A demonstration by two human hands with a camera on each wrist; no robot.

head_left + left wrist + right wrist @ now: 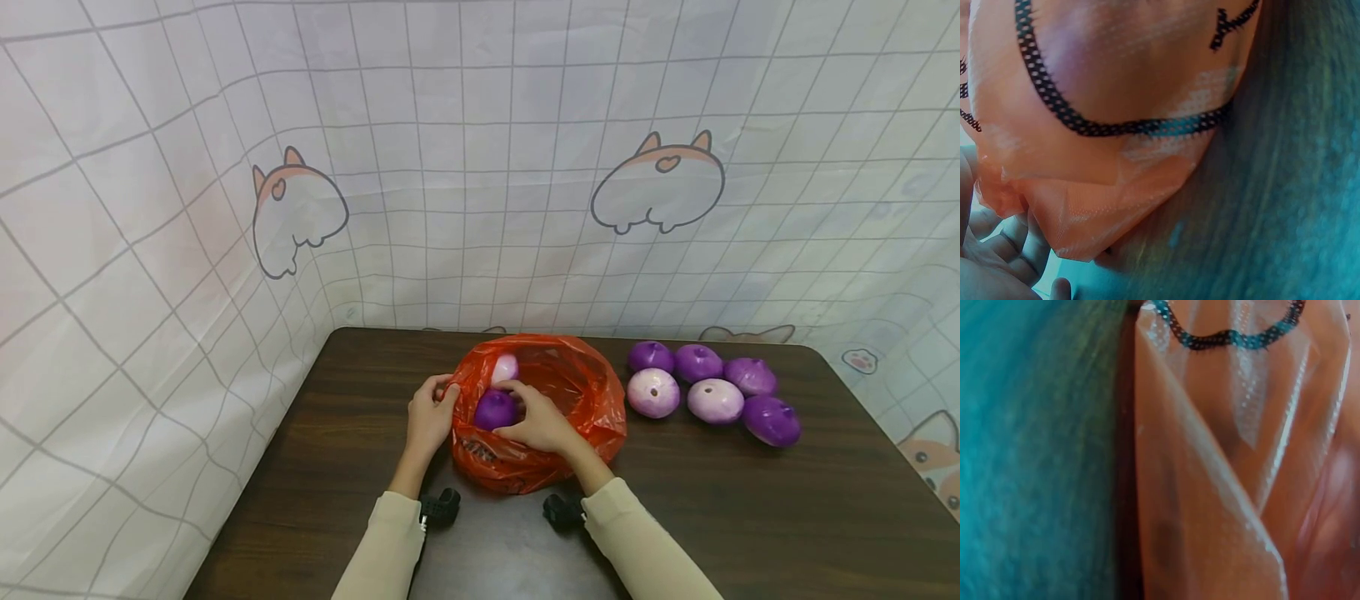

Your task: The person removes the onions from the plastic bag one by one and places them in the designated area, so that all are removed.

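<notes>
A red plastic bag [600, 392] stands open on the dark wooden table. My left hand [431, 417] pinches its left rim between thumb and fingers. Inside the bag's left part, my right hand [542, 421] grips a glossy purple onion [493, 410], thumb on the near side and fingers on the far side. Just behind it lies a pale pinkish-white onion [506, 368]. In the left wrist view, fingers [1013, 240] curl at the bag's gathered edge [1079, 212]. The right wrist view is mostly filled by the folded bag wall [1210, 506].
To the bag's right, several purple onions [697, 363] lie in a cluster with two pale ones [716, 401] showing their undersides. A white grid-patterned curtain [480, 167] hangs behind the table [300, 467] and along its left side.
</notes>
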